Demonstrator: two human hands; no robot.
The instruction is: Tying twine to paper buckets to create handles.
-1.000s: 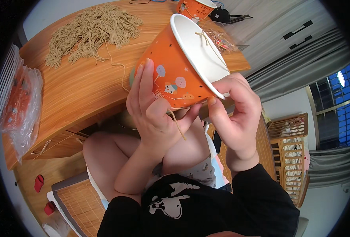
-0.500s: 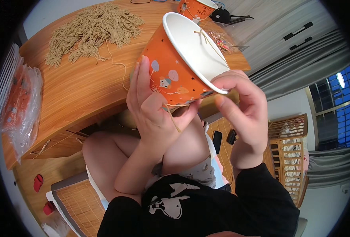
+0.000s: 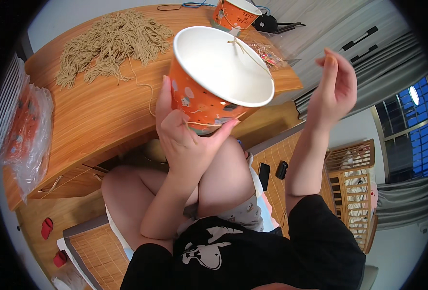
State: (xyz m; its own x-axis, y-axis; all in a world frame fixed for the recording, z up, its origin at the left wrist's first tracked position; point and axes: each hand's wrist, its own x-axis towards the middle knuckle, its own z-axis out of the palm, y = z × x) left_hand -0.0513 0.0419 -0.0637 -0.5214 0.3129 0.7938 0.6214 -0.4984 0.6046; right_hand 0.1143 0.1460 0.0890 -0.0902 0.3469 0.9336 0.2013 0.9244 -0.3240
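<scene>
My left hand [image 3: 182, 140] is closed around the lower part of an orange paper bucket [image 3: 199, 104] with a white rim and small cartoon prints, raised above my lap. The bucket tilts so that its white inside faces me. A thin tan string [image 3: 246, 50] is knotted near the far rim and runs across the inside toward the right rim. More string passes round the outside, low down by my left fingers. To the right, away from the bucket, my right hand [image 3: 337, 84] is lifted with thumb and fingers pressed together; what they may pinch cannot be made out.
A heap of tan strings [image 3: 115, 46] lies on the wooden desk [image 3: 98, 106], one strand trailing out. At the back stands a second orange bucket [image 3: 228, 21], near a clear bag of small items [image 3: 267, 53]. Plastic-wrapped orange goods [image 3: 25, 130] are at the left edge. A phone [image 3: 265, 176] lies right of my legs.
My right hand has left the bucket's rim and moved up and to the right. My left hand has tipped the bucket, so its opening faces me more.
</scene>
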